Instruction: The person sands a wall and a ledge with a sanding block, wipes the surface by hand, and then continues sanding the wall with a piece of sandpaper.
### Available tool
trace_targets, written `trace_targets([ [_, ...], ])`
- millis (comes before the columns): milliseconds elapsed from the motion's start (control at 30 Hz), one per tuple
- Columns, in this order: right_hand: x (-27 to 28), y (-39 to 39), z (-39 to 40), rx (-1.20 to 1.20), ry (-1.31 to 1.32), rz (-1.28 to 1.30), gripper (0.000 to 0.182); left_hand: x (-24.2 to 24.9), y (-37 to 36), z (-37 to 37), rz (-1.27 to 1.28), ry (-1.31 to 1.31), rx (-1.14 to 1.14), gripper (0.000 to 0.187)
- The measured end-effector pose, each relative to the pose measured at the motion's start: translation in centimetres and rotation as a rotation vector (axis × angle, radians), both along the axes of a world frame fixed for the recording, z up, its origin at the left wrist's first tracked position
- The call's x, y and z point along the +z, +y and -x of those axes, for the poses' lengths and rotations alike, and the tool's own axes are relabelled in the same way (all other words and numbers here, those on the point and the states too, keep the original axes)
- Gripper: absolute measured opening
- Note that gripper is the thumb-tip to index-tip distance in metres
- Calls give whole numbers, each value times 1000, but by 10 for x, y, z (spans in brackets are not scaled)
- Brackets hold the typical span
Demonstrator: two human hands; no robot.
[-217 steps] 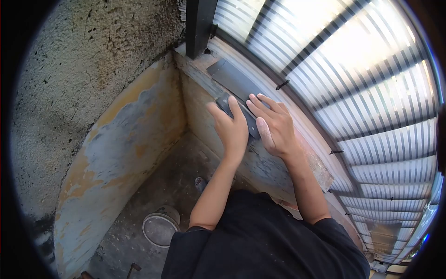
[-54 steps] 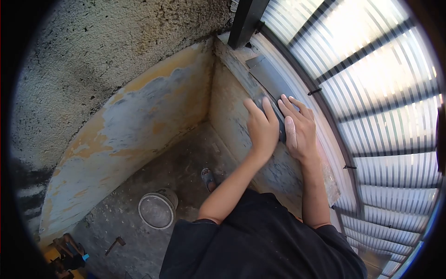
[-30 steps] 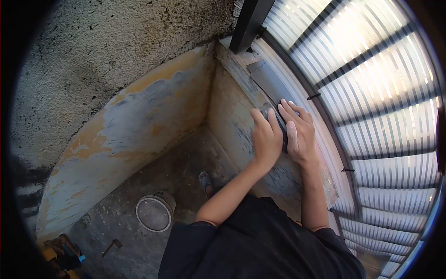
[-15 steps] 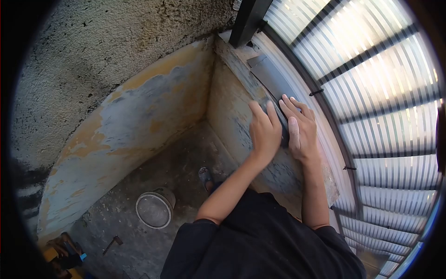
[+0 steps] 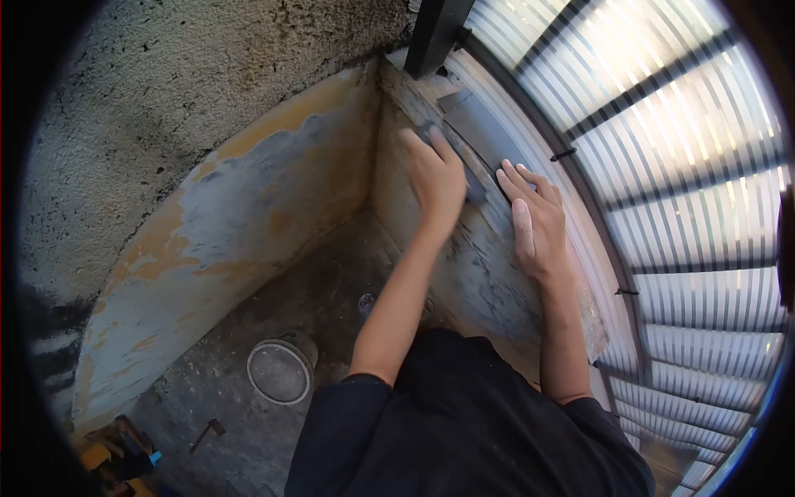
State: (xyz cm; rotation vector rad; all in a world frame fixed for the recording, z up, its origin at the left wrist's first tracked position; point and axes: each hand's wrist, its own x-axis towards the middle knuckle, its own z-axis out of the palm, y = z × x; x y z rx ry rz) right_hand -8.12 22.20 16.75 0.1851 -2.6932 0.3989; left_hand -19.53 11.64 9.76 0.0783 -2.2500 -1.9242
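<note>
A person in a dark tee, L hand (image 5: 437, 184) clasped round a dark tool (image 5: 475, 190) at the top edge of a low wall (image 5: 489, 277), nr the corner; the hand is slightly blurred. R hand (image 5: 538, 232), gripping nothing, rests w/ fingers extended on the ledge (image 5: 580, 311), by a grey strip (image 5: 482, 124). Below, a round bucket (image 5: 279, 373) stands on the conc. floor (image 5: 207, 356), w/ striped panels (image 5: 662, 157) at R

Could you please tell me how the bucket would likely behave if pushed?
The bucket looks stiff, judging by its evenly round rim. Standing upright on the floor, it should slide rather than roll, though a high push might tip it.
</note>
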Motion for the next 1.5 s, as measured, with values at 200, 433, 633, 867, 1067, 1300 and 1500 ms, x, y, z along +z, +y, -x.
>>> trace_targets([
  [200, -1, 1, 1, 2, -5, 0, 46, 0, 9, -51, -8, 6, -89, 32],
  [433, -1, 0, 2, 3, 1, -8, 46, 6, 1, -7, -13, -3, -71, 32],
  [633, -1, 2, 1, 11, 11, 4, 46, 11, 12, -79, -64, 17, -131, 31],
  [867, -2, 0, 0, 7, 11, 10, 46, 20, -6, -17, -50, -74, -137, 35],
  [1067, -2, 4, 3, 8, 14, 5, 45, 10, 13, -84, -58, -10, -204, 35],
  [1300, -1, 2, 0, 10, 11, 15, 45, 8, -1, -2, -9, -23, -61, 32],
  [1500, -1, 4, 3, 18, 15, -4, 45, 14, 13, -89, -76, -17, -195, 33],
])
